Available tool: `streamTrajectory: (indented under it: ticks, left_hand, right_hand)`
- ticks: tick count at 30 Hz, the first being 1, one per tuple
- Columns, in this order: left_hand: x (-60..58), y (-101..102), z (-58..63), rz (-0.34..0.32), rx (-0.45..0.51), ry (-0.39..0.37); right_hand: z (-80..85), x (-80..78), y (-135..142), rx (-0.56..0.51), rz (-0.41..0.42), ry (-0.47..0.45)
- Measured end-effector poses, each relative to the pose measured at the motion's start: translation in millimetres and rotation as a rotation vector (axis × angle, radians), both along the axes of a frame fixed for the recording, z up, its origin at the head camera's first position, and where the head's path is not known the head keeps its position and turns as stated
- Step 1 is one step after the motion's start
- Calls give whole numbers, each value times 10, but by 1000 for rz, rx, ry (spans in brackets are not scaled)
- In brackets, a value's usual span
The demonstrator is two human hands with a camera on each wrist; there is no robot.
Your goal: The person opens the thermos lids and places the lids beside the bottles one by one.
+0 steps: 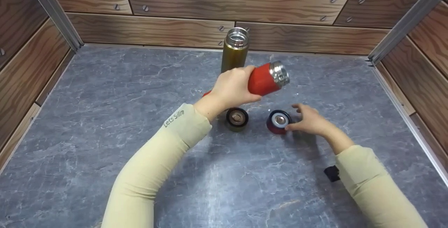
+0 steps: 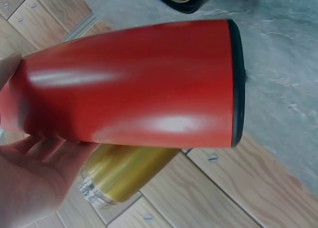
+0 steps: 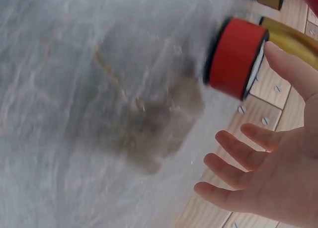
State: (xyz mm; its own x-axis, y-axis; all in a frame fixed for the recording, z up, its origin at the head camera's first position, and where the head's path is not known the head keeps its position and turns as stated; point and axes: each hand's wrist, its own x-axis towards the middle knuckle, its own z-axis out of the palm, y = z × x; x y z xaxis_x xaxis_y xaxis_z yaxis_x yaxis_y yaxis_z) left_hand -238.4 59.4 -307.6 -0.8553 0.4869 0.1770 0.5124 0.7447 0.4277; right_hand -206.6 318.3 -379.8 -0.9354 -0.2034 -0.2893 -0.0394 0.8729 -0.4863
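My left hand grips a red thermos bottle around its body, tilted with the bare steel mouth to the upper right. Its black-edged base shows in the left wrist view, where the red body fills the middle. My right hand has its fingers spread beside a red lid, which lies inside up on the table; the thumb is right at the lid's rim. In the right wrist view the same red lid sits above the spread fingers of the hand.
A lidless gold thermos bottle stands upright behind the left hand. Its gold lid lies inside up left of the red lid. A small black object lies by the right sleeve. Wood-patterned walls enclose the grey marbled table.
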Motion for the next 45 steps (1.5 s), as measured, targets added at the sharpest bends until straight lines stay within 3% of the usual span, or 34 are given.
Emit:
streamTrajectory:
  ticks: [6,13,21,26,31,38,45]
  left_hand:
    - [-3,140,127,12,100,25]
    - [-16,366,250,79,82,108]
    - [-156,607,268,129,238,-71]
    - [-297,733,197,147,371,-145]
    - [-428,846,73,177,455,-165]
    - [-552,971,-126,234,468,-158]
    - [-627,1053,-256,232,435,-157]
  right_hand:
    - [75,19,133,15,-25,5]
    - [113,38,248,29,-22,5]
    - [154,65,364,46,-37,17]
    - [161,92,435,55,-37,29]
    - [146,119,484,51,-41,36]
    - [127,153,539,43,-55,48]
    - [131,164,586,43,-74,48]
